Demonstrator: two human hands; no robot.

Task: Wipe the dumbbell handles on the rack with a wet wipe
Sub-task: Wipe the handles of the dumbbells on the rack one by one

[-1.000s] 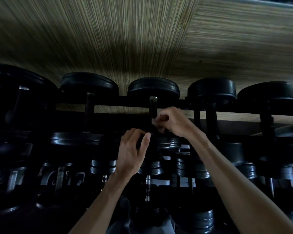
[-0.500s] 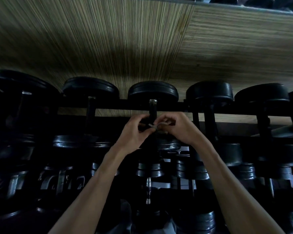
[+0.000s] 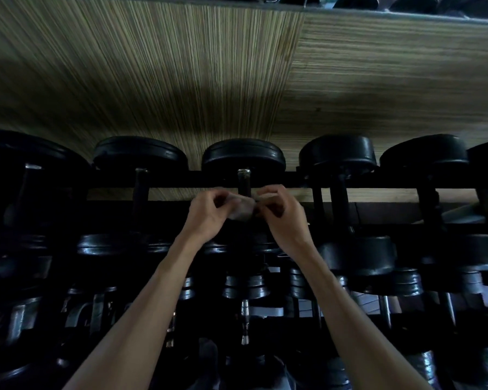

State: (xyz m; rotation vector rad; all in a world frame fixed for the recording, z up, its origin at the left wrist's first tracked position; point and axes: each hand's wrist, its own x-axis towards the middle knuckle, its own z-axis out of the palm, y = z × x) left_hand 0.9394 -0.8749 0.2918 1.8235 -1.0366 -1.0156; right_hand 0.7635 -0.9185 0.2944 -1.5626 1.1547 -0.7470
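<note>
Dumbbell handle [image 3: 243,182] sits right between my hands. My left hand [image 3: 207,213] and right hand [image 3: 279,213] pinch the wet wipe [image 3: 241,211] around it. I think lots of handles beside them still need wiping.

gym, weights area | tiered rack [image 3: 265,183] packed with black dumbbells [image 3: 243,154] on both sides of the hands [image 3: 209,212] | wood-grain floor [image 3: 181,80] past them | pretty dim

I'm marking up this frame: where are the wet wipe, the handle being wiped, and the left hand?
wet wipe [image 3: 241,210], head view, its crumpled middle.
handle [image 3: 243,182], head view, bare upper shaft.
left hand [image 3: 207,213], head view, back of hand.
</note>
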